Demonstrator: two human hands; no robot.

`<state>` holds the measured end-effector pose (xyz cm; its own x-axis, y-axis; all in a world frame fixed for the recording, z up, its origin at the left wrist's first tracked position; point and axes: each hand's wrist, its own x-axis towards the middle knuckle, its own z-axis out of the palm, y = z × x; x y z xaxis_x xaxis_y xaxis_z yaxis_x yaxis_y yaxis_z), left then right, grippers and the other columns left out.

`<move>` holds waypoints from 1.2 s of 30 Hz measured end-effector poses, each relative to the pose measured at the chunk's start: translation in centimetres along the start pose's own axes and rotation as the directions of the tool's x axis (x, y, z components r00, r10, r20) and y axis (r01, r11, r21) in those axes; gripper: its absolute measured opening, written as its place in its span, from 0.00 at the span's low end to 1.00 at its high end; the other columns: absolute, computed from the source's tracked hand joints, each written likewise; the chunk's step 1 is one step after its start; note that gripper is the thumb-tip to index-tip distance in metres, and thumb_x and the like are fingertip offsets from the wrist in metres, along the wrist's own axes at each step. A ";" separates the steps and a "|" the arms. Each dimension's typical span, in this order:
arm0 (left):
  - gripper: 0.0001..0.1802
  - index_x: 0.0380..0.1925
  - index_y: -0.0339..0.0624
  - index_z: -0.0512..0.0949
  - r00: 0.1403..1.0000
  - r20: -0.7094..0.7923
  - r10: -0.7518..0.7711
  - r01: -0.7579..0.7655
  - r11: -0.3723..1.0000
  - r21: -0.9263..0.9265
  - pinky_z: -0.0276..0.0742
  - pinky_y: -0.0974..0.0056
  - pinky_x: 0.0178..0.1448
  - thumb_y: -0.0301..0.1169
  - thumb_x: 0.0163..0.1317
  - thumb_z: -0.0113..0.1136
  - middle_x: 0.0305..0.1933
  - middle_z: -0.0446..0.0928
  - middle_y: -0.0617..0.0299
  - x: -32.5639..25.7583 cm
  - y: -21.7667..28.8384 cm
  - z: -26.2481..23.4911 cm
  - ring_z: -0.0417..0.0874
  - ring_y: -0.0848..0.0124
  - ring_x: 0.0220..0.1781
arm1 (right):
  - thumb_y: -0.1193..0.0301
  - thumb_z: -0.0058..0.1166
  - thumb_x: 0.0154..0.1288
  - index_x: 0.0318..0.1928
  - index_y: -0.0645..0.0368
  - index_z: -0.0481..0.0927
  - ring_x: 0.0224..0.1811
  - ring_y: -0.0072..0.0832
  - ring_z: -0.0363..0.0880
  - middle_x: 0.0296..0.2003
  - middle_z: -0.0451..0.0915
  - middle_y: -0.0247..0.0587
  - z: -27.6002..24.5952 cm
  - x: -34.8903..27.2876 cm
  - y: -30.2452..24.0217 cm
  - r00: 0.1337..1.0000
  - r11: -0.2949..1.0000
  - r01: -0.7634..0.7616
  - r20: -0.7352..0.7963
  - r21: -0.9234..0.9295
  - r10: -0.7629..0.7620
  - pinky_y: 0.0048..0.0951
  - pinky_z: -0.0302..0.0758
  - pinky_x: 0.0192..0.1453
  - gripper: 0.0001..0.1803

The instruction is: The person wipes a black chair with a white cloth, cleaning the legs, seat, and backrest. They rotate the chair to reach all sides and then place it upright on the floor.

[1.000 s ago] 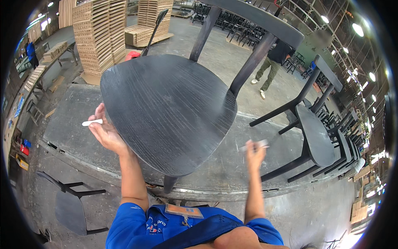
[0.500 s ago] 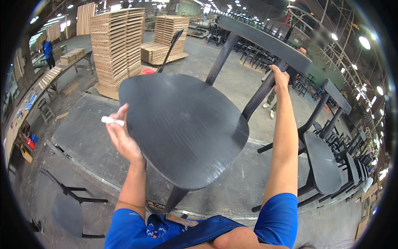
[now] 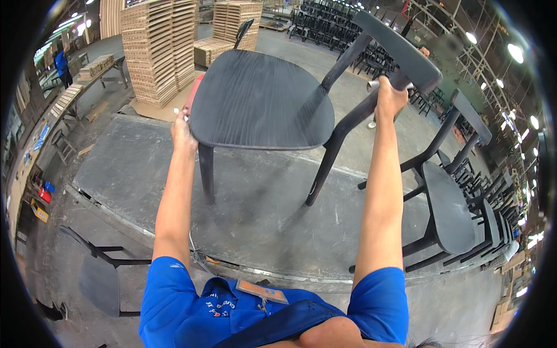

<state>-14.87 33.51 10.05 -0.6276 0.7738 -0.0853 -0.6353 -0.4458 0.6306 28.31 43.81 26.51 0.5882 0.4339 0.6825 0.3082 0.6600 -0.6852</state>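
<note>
A black wooden chair (image 3: 261, 104) is before me above a grey platform, its seat nearly level and its back to the right. My left hand (image 3: 184, 132) is closed at the seat's left edge, fingers partly hidden. A short white stick (image 3: 177, 111) shows among those fingers. Around a post of the chair's back, just under the top rail, my right hand (image 3: 391, 100) is wrapped. Something pale grey pokes out beside that hand; its kind is unclear. Two legs show below the seat; whether they touch the platform I cannot tell.
The grey platform (image 3: 133, 168) spans the middle. More black chairs (image 3: 447, 200) line up at right, and another chair (image 3: 98, 275) stands lower left. Tall stacks of wooden pieces (image 3: 152, 55) rise behind. A long workbench (image 3: 69, 98) runs along the left; a person (image 3: 62, 66) stands near it.
The chair has tilted and moved away from me, so its seat now appears flatter and more legs show. My left hand has gone forward and closed at the seat edge. The right keeps its grip.
</note>
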 end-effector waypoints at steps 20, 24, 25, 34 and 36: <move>0.17 0.41 0.47 0.69 0.825 -0.104 0.555 -0.517 0.817 0.256 0.70 0.63 0.48 0.48 0.72 0.43 0.48 0.75 0.60 -25.5 1.9 -16.4 0.76 0.68 0.47 | 0.80 0.56 0.54 0.41 0.66 0.68 0.37 0.27 0.72 0.36 0.69 0.40 -27.9 -21.9 -14.5 0.944 0.955 0.074 -0.329 0.286 0.025 0.32 0.78 0.44 0.14; 0.14 0.33 0.48 0.74 0.843 -0.416 0.341 -0.261 0.935 0.239 0.66 0.71 0.31 0.45 0.67 0.54 0.26 0.68 0.71 -27.8 -3.2 -23.6 0.68 0.79 0.27 | 0.80 0.56 0.55 0.38 0.65 0.67 0.35 0.26 0.71 0.36 0.69 0.40 -29.8 -23.4 -14.7 0.956 0.956 0.067 -0.293 0.284 0.020 0.30 0.77 0.42 0.12; 0.12 0.33 0.48 0.75 0.837 -0.487 0.252 -0.157 0.961 0.228 0.63 0.72 0.27 0.44 0.66 0.56 0.24 0.68 0.72 -29.0 -4.9 -25.8 0.67 0.80 0.24 | 0.80 0.57 0.54 0.39 0.67 0.67 0.35 0.26 0.72 0.36 0.70 0.40 -29.9 -23.3 -14.6 0.952 0.973 0.109 -0.302 0.203 -0.043 0.29 0.77 0.41 0.14; 0.15 0.42 0.37 0.78 0.598 -0.777 -0.196 0.536 0.818 0.207 0.73 0.73 0.19 0.32 0.59 0.66 0.23 0.75 0.65 -37.8 -15.8 -45.3 0.74 0.76 0.18 | 0.76 0.64 0.52 0.35 0.73 0.77 0.39 0.34 0.81 0.38 0.80 0.50 -28.1 -18.0 -9.9 0.948 0.998 0.064 -0.314 0.010 -0.058 0.33 0.81 0.43 0.13; 0.13 0.43 0.39 0.79 0.625 -0.754 -0.202 0.581 0.766 0.276 0.78 0.70 0.21 0.30 0.59 0.64 0.29 0.79 0.60 -36.3 -17.8 -47.7 0.79 0.73 0.22 | 0.77 0.65 0.50 0.34 0.72 0.80 0.36 0.36 0.83 0.37 0.82 0.52 -27.7 -16.2 -9.2 0.960 0.993 0.120 -0.257 0.003 -0.115 0.35 0.83 0.42 0.12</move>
<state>-2.25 -8.13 -34.86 -0.6030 0.2346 -0.7625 -0.7267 0.2327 0.6463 36.72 13.72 14.72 0.7211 0.1828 0.6682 0.3743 0.7089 -0.5979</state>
